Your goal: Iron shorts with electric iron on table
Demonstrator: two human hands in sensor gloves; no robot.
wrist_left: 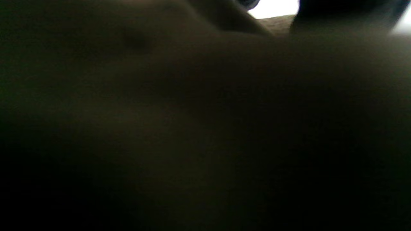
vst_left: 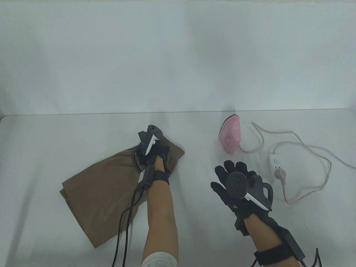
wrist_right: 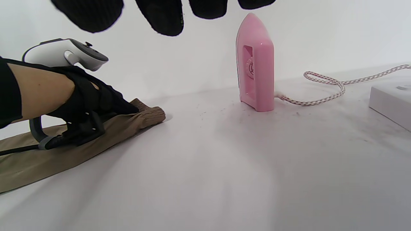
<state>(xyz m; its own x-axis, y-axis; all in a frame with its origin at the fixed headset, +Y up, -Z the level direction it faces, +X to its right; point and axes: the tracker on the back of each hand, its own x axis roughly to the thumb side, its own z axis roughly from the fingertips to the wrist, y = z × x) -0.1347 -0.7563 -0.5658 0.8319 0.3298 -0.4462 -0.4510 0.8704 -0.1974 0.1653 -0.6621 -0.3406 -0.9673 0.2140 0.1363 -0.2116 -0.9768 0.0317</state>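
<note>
on the white tabletop (vst_left: 83, 130), left hand (vst_left: 151, 155) presses the flat brown cotton shorts (vst_left: 105, 192), fingers hidden; right hand (vst_left: 239, 183), fingers spread wide, nears the upright pink electric iron (vst_left: 230, 135); next, grasp its handle.

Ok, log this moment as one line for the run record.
left hand: presses waistband end of brown shorts | right hand: open, above table, short of iron | pink iron: upright on heel, untouched | plug: in power strip
</note>
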